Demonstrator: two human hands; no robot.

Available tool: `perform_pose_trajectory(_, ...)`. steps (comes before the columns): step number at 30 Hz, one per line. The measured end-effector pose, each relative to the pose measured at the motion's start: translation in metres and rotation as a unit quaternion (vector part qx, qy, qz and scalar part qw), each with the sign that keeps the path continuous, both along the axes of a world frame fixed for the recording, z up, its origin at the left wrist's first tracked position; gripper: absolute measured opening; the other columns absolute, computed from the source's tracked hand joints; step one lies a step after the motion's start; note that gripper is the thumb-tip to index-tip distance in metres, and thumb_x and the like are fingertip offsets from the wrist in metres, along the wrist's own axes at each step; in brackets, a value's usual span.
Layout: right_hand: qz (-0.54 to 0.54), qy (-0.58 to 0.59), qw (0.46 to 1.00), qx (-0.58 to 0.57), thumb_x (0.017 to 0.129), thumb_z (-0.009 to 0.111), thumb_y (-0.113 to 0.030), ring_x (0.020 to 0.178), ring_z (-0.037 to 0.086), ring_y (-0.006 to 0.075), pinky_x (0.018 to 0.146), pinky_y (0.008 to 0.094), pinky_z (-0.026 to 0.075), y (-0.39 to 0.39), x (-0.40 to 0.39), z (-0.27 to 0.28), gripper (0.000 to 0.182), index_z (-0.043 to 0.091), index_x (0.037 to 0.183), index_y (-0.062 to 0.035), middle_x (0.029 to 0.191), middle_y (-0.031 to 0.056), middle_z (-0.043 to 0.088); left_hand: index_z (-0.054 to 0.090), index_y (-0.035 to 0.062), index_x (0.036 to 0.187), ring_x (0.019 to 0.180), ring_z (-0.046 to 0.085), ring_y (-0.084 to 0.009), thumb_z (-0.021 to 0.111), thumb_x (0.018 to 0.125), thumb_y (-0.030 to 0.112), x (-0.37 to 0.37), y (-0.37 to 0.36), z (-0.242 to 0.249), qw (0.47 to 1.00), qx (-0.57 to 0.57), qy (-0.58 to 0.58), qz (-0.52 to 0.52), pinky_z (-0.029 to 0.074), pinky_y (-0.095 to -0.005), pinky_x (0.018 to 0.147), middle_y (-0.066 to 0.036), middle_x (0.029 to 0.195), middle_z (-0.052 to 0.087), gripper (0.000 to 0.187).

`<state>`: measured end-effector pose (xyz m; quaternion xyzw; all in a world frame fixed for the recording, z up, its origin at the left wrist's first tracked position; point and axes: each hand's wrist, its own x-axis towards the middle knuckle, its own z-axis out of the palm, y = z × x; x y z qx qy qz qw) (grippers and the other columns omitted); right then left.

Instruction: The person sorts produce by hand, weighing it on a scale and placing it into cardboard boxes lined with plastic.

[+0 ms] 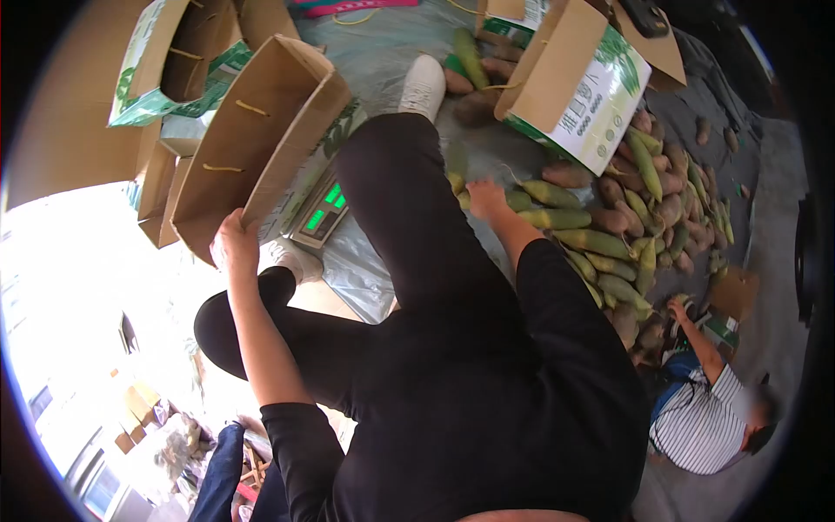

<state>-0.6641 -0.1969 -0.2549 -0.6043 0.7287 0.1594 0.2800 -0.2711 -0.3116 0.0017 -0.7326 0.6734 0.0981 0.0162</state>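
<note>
My left hand (235,244) grips the lower edge of an open cardboard box (261,130) with yellow cord handles. The box rests on a scale (320,213) with green lit digits. On the other side, my right hand (487,200) is at the near end of the pile of long green radishes (552,193), its fingers curled by a radish and partly blurred. Whether it holds one cannot be made out. Reddish-brown sweet potatoes (670,209) lie mixed with the radishes.
Another printed box (574,87) stands tilted over the pile. More open cartons (183,61) stand at the upper left. A person in a striped shirt (700,426) reaches toward the pile at the lower right. Jeans-clad legs (222,474) show at the lower left.
</note>
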Motion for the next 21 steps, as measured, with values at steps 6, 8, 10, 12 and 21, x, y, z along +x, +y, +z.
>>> perform_pose_trajectory(6, 0.085, 0.014, 0.996, -0.008, 0.079, 0.052, -0.017, 0.113, 0.045, 0.0246, 0.088, 0.0514, 0.037, 0.005, 0.013, 0.008, 0.03, 0.057, 0.109, -0.0163, 0.113, 0.0067, 0.053, 0.063, 0.0101, 0.098, 0.092, 0.06, -0.027, 0.063, 0.074, 0.018, -0.003, -0.001, 0.006, 1.0, 0.015, -0.006, 0.022, 0.043, -0.0391, 0.082, -0.008, 0.095, 0.064, 0.025)
perform_pose_trajectory(8, 0.203, 0.072, 0.977, 0.004, 0.078, 0.054, -0.018, 0.111, 0.044, 0.0219, 0.087, 0.0474, 0.037, 0.011, 0.015, 0.005, 0.026, 0.06, 0.103, -0.0174, 0.11, 0.0051, 0.052, 0.064, 0.0106, 0.097, 0.095, 0.059, -0.0267, 0.062, 0.075, 0.015, -0.005, -0.001, 0.008, 0.999, 0.018, -0.005, 0.031, 0.041, -0.0398, 0.085, -0.008, 0.097, 0.064, 0.023)
perform_pose_trajectory(10, 0.214, 0.061, 0.975, 0.006, 0.078, 0.055, -0.018, 0.109, 0.045, 0.021, 0.085, 0.0473, 0.037, 0.021, 0.017, -0.003, 0.022, 0.063, 0.099, -0.0186, 0.108, 0.0029, 0.053, 0.064, 0.0108, 0.098, 0.096, 0.059, -0.0265, 0.061, 0.075, 0.014, -0.008, -0.001, 0.014, 0.999, 0.029, -0.004, 0.044, 0.04, -0.0402, 0.086, -0.007, 0.098, 0.064, 0.023)
perform_pose_trajectory(12, 0.156, -0.08, 0.983, -0.06, 0.078, 0.055, -0.018, 0.108, 0.045, 0.0198, 0.083, 0.0461, 0.038, 0.05, -0.004, -0.102, 0.024, 0.063, 0.101, -0.0198, 0.107, 0.0014, 0.053, 0.065, 0.0114, 0.097, 0.095, 0.059, -0.026, 0.057, 0.075, 0.009, -0.005, 0.001, 0.011, 1.0, 0.009, -0.001, 0.016, 0.04, -0.0408, 0.086, -0.007, 0.097, 0.064, 0.024)
perform_pose_trajectory(21, 0.11, -0.225, 0.956, -0.153, 0.075, 0.06, -0.021, 0.105, 0.045, 0.0173, 0.077, 0.0415, 0.04, 0.085, -0.031, -0.139, 0.036, 0.058, 0.111, -0.0225, 0.104, -0.0011, 0.053, 0.066, 0.0138, 0.097, 0.093, 0.06, -0.0242, 0.054, 0.073, 0.005, 0.004, 0.005, -0.001, 0.999, -0.048, -0.007, 0.005, 0.04, -0.0401, 0.083, -0.007, 0.092, 0.064, 0.028)
